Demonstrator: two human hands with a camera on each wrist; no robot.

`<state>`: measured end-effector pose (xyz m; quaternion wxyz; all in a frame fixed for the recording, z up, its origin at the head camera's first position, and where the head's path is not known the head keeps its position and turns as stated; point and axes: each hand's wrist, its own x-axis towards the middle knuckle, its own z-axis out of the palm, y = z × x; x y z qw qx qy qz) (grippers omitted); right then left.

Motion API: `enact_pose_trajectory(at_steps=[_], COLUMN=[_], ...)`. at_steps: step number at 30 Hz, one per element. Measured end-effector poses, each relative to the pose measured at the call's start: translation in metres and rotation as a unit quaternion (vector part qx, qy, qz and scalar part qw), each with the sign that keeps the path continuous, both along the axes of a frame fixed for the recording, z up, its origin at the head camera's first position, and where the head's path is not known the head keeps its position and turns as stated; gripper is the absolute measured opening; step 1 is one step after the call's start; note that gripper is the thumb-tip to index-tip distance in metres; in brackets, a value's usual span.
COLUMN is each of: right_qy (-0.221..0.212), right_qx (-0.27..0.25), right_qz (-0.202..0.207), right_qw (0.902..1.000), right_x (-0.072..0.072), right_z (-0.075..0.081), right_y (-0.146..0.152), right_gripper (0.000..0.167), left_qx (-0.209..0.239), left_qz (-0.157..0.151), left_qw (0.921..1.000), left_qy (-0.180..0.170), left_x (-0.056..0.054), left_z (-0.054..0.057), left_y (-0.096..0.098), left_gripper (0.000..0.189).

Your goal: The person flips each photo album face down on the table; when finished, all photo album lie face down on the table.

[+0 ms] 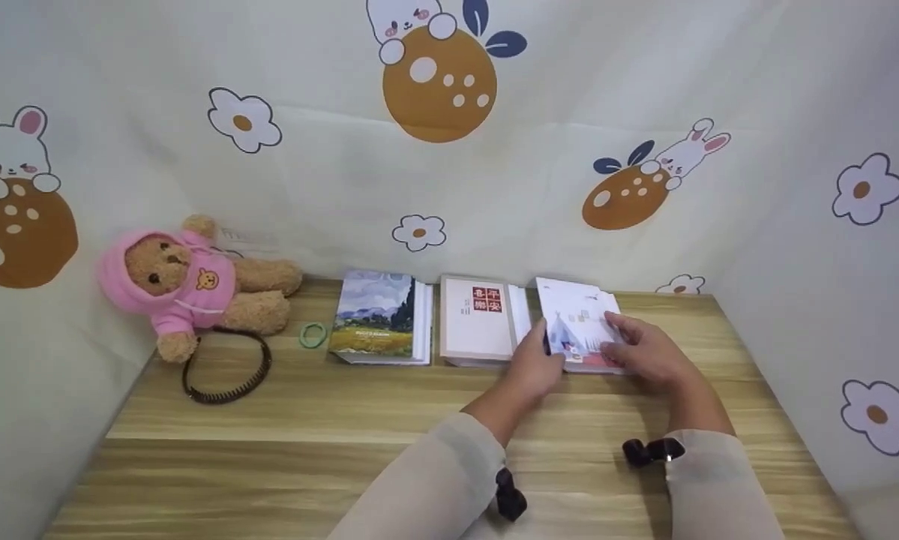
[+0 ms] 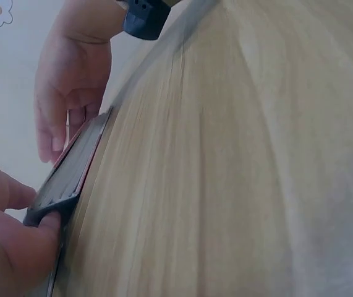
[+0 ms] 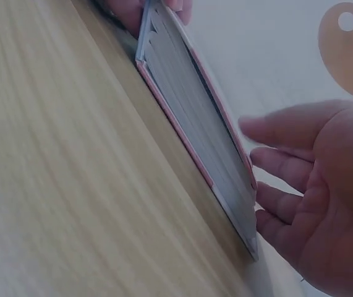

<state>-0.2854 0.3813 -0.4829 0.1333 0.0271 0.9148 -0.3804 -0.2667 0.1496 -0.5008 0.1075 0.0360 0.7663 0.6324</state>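
A photo album (image 1: 578, 319) with a pale cover and a tent drawing is the rightmost of three on the wooden table. My left hand (image 1: 535, 365) grips its left side; in the left wrist view the thumb (image 2: 47, 232) presses the dark spine near the lower corner. Beside the right edge is my right hand (image 1: 650, 352), fingers loosely bent at the page side. The right wrist view shows the album's page block (image 3: 195, 117) between its covers, with the right fingertips (image 3: 266, 219) right at the edge.
A beige album (image 1: 468, 330) with red characters stands just left, then a landscape-cover album (image 1: 374, 319). Farther left lie a green ring (image 1: 313, 335), a dark toothed headband (image 1: 228, 397) and a teddy bear (image 1: 209, 289) in a pink hoodie. A printed curtain (image 1: 329, 187) hangs behind.
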Motion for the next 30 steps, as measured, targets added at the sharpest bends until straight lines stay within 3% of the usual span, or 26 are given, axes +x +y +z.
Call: enact_pose_trajectory(at_steps=[5,7,10,13,16,21,26,30], right_qy=[0.004,0.005,0.004,0.009,0.030,0.068,0.075,0.072], right_qx=[-0.041,-0.057,-0.065,-0.064,-0.098,-0.178,-0.247,-0.275], right_qz=[-0.001,-0.002,-0.006,-0.007,-0.002,0.009,0.007,-0.002], right_qw=[0.9992,0.9984,0.9979,0.9979,0.9947,0.9817,0.9662,0.9589], right_x=[0.002,0.003,0.004,0.007,0.010,0.015,0.015,0.016], right_z=[0.005,0.009,0.015,0.023,0.031,0.045,0.051,0.051], right_y=[-0.006,-0.010,-0.016,-0.022,-0.028,-0.040,-0.048,-0.049], right_gripper=[0.080,0.081,0.082,0.082,0.079,0.071,0.066,0.063], left_qx=[0.040,0.085,0.195,0.271,0.274,0.254,0.171,0.118], left_qz=[0.016,0.024,0.020,0.007,-0.010,-0.039,-0.031,-0.031], left_qw=[0.9990,0.9959,0.9789,0.9588,0.9589,0.9643,0.9833,0.9920], left_qy=[-0.010,-0.023,-0.057,-0.084,-0.075,-0.065,-0.053,-0.031], left_x=[-0.001,-0.003,-0.008,-0.012,-0.017,-0.022,-0.019,-0.015], left_z=[0.004,0.007,0.013,0.018,0.023,0.033,0.041,0.044], left_y=[0.003,0.005,0.007,0.007,0.006,0.005,0.003,0.003], left_gripper=[0.074,0.069,0.059,0.049,0.050,0.068,0.073,0.068])
